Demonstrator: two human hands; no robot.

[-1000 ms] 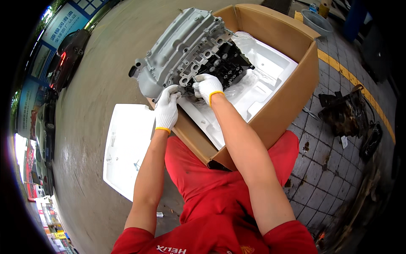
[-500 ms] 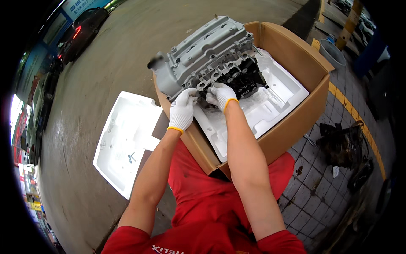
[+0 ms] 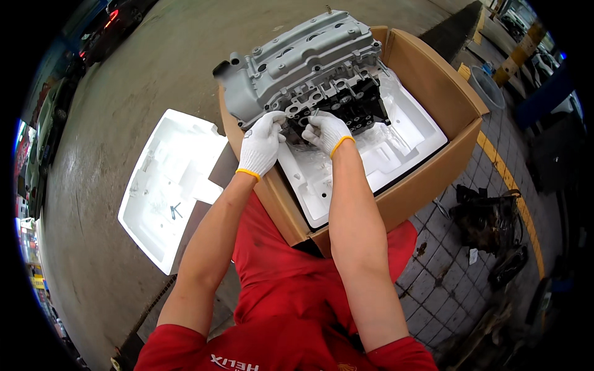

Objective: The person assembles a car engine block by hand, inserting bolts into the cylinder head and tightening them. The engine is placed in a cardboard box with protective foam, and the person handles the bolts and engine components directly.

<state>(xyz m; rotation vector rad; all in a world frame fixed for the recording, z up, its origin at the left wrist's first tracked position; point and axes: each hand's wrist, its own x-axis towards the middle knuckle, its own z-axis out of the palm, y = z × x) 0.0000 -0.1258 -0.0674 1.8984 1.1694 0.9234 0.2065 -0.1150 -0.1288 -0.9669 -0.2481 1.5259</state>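
A grey and black engine (image 3: 303, 59) rests tilted in white foam inside an open cardboard box (image 3: 427, 179). Both my hands wear white knit gloves with yellow cuffs and are at the engine's near side, close to its row of ports. My left hand (image 3: 261, 142) is closed, thumb and fingers pinched by the lower left corner of the engine; whatever they hold is hidden. Just right of it, my right hand (image 3: 328, 132) is pinched below the ports, seemingly around a small thing too tiny to name. Clear plastic film (image 3: 396, 141) lies in the foam tray (image 3: 427, 127).
Left of the box sits a white foam cover (image 3: 148, 179) with a few small dark bolts (image 3: 176, 211) in it. On the tiled floor at right are an oily dark part (image 3: 486, 222) and a grey bucket (image 3: 486, 86). Parked cars (image 3: 46, 148) stand far left.
The whole view has shifted a little, so the engine appears higher and the foam cover further left. Both hands stay pinched at the engine's near side, with only slight finger movement.
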